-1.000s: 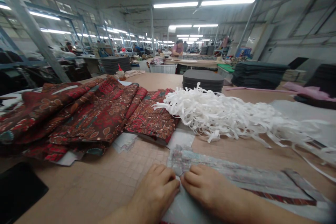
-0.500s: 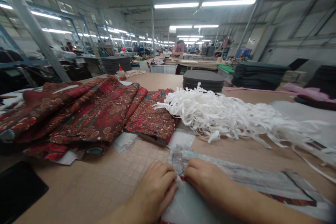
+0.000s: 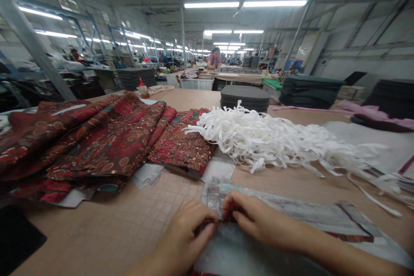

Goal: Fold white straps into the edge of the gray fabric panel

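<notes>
At the near edge of the table, my left hand (image 3: 189,230) is closed, thumb and fingers pinching the edge of a fabric piece (image 3: 239,250). Just beside it, my right hand (image 3: 252,217) is curled with its fingertips at the same edge. The piece shows a pale greyish backing, and a strip of red pattern peeps out at the bottom. Under and beyond my right forearm lies more grey-backed fabric (image 3: 310,211) with a dark red patterned border. What exactly sits between the fingertips is hidden.
Red-brown patterned fabric (image 3: 106,142) is heaped at left. A tangle of white strips (image 3: 268,136) spreads to the right. Behind them stand dark stacked pads (image 3: 245,97) and a red-tipped bottle (image 3: 142,89). A black flat object (image 3: 19,230) lies at lower left. A person (image 3: 214,58) works farther back.
The view has shifted slightly. My right hand's fingers have lifted and curled into a more visible pinch, while my left hand's thumb and forefinger now form a rounder gap at the fabric edge.
</notes>
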Tool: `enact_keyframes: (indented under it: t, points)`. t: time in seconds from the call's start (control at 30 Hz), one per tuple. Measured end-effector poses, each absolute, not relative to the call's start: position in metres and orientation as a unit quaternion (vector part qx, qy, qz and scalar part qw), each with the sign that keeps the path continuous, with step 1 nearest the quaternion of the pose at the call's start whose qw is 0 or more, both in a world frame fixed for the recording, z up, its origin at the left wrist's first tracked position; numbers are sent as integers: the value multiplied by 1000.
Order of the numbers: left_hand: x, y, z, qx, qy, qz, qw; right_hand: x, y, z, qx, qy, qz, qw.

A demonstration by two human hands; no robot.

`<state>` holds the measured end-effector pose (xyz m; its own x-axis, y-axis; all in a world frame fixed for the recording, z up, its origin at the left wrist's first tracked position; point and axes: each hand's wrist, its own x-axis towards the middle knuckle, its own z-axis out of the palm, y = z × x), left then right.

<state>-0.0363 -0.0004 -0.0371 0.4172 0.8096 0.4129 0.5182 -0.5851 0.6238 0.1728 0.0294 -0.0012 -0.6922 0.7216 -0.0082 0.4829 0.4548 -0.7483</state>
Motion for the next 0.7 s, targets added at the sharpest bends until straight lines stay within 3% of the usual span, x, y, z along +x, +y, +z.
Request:
enact_keyframes:
  t: [0.13, 0.23, 0.47, 0.7]
  points:
    - [-35, 9, -48, 743, 529, 324, 251, 165, 40, -8, -344, -868, 318, 162]
    - [-36, 11, -51, 742, 553, 305, 224, 160, 51, -13, -297, -906, 257, 159]
    - [-37, 6, -42, 853, 443, 273, 41, 155, 67, -21, -224, -939, 216, 148]
    - [-37, 1, -44, 900, 379, 214, -37, 144, 73, -23, -240, -955, 144, 99]
